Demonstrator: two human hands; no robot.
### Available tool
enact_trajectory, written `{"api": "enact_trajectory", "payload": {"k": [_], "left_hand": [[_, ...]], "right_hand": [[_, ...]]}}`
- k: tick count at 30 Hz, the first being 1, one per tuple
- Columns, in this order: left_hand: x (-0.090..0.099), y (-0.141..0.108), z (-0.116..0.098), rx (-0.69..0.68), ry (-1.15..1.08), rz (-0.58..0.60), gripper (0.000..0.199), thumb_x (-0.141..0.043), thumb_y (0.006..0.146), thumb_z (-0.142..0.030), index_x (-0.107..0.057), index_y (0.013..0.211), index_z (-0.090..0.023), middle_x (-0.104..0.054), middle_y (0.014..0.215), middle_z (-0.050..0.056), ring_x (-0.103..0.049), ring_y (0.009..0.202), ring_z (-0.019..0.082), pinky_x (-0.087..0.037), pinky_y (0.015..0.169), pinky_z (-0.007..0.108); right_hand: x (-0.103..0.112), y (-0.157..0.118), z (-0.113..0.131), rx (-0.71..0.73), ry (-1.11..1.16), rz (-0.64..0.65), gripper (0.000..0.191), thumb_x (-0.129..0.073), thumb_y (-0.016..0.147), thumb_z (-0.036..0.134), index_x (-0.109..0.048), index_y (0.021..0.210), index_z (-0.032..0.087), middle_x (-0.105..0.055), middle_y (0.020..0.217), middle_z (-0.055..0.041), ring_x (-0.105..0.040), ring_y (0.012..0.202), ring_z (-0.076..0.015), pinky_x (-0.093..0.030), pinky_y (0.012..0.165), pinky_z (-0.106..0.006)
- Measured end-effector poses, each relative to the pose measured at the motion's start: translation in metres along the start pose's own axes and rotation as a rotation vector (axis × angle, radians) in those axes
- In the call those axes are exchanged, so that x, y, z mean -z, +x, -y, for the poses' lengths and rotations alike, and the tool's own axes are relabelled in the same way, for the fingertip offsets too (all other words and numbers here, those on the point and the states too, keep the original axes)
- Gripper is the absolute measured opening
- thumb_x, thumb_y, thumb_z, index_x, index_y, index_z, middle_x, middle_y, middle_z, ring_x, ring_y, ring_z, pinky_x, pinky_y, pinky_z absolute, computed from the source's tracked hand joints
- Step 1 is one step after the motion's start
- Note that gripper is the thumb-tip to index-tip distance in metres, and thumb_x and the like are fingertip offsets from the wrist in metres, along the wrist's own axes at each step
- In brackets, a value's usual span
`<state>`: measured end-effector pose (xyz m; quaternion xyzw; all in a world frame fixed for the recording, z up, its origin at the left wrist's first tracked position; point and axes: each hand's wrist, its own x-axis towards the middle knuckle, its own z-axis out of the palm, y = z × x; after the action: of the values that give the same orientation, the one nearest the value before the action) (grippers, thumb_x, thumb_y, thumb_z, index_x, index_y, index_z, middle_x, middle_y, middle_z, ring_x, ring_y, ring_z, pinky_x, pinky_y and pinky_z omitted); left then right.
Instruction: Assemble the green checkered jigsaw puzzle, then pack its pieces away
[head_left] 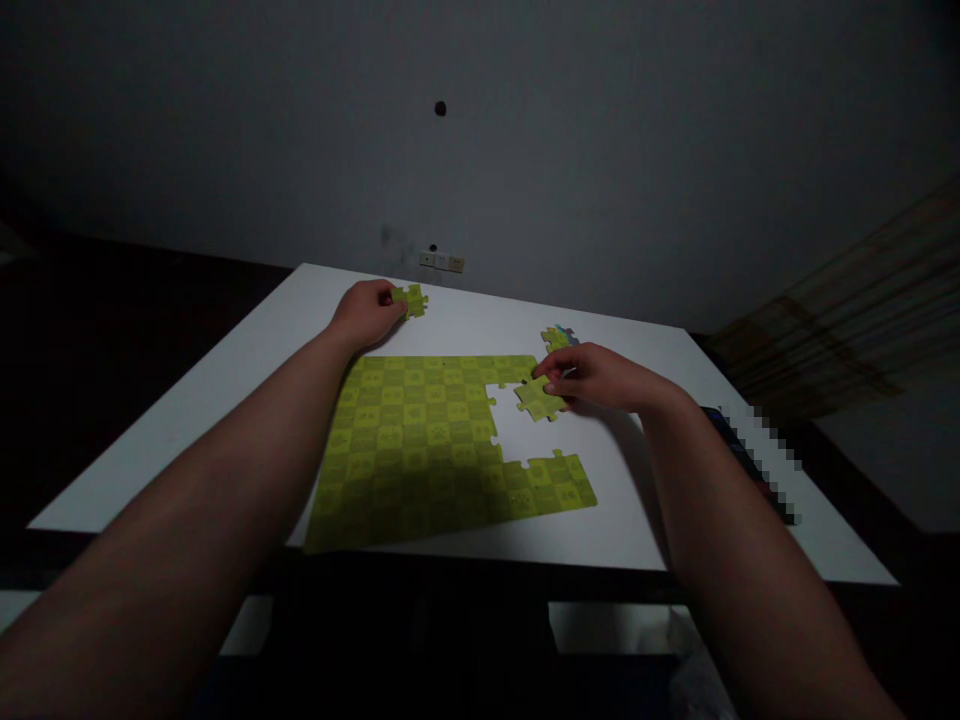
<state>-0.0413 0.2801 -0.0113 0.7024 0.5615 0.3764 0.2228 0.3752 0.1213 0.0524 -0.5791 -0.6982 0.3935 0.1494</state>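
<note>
The left hand (367, 315), arm stretched forward, pinches one green jigsaw piece (411, 300) above the white table (300, 320). One assembled green puzzle (412, 450) lies on the table, a gap in its right side. The right hand (600, 378), fingers curled, holds a second piece (538, 398) at that gap, just before a small pile of pieces (559, 338).

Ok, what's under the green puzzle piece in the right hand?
White tabletop shows around the jigsaw piece in the right hand, within the gap in the assembled puzzle; the spot directly beneath it is covered.
</note>
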Motion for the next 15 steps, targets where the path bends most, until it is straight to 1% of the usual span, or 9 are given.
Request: {"api": "enact_trajectory", "payload": {"k": [2,4,7,11,15], "left_hand": [[0.0003,-0.0001,-0.0004,0.001,-0.006,0.002,0.02,-0.089,0.093,-0.034,-0.073,0.084,-0.027,-0.075,0.086,0.007,-0.078,0.099,0.034,-0.063,0.096,0.054],[0.0007,-0.0003,-0.0012,0.004,-0.021,0.006,0.023,-0.09,0.092,-0.034,-0.071,0.081,-0.027,-0.073,0.085,0.007,-0.079,0.102,0.036,-0.063,0.096,0.054],[0.0011,-0.0007,-0.0022,0.014,-0.034,0.004,0.026,-0.091,0.091,-0.034,-0.068,0.08,-0.028,-0.072,0.084,0.007,-0.08,0.106,0.037,-0.063,0.096,0.054],[0.001,-0.001,-0.0018,0.01,-0.021,0.006,0.023,-0.09,0.093,-0.035,-0.071,0.082,-0.027,-0.073,0.086,0.007,-0.08,0.104,0.037,-0.062,0.098,0.055],[0.0003,-0.0002,-0.0003,0.006,0.001,0.001,0.022,-0.089,0.094,-0.038,-0.072,0.084,-0.027,-0.075,0.088,0.008,-0.079,0.103,0.035,-0.061,0.095,0.052]], "right_hand": [[-0.0001,0.0006,-0.0002,-0.002,0.022,0.003,0.034,-0.099,0.09,0.056,-0.09,0.108,0.029,-0.08,0.092,-0.0077,-0.079,0.077,-0.0312,-0.069,0.076,-0.053],[-0.0004,0.0012,-0.0011,-0.018,0.035,0.006,0.033,-0.097,0.09,0.056,-0.089,0.107,0.029,-0.079,0.089,-0.0076,-0.078,0.077,-0.0319,-0.069,0.076,-0.053],[-0.0004,0.0021,-0.0029,-0.042,0.038,0.015,0.032,-0.095,0.09,0.056,-0.087,0.104,0.028,-0.079,0.086,-0.0069,-0.075,0.074,-0.0296,-0.065,0.073,-0.05],[0.0003,0.004,-0.0061,-0.02,-0.014,0.018,0.034,-0.093,0.091,0.059,-0.086,0.099,0.027,-0.079,0.084,-0.0061,-0.072,0.074,-0.0274,-0.062,0.072,-0.045],[0.0007,0.0065,-0.0092,-0.01,-0.087,0.028,0.034,-0.09,0.094,0.058,-0.088,0.103,0.025,-0.078,0.085,-0.0063,-0.071,0.077,-0.027,-0.059,0.073,-0.043]]}}
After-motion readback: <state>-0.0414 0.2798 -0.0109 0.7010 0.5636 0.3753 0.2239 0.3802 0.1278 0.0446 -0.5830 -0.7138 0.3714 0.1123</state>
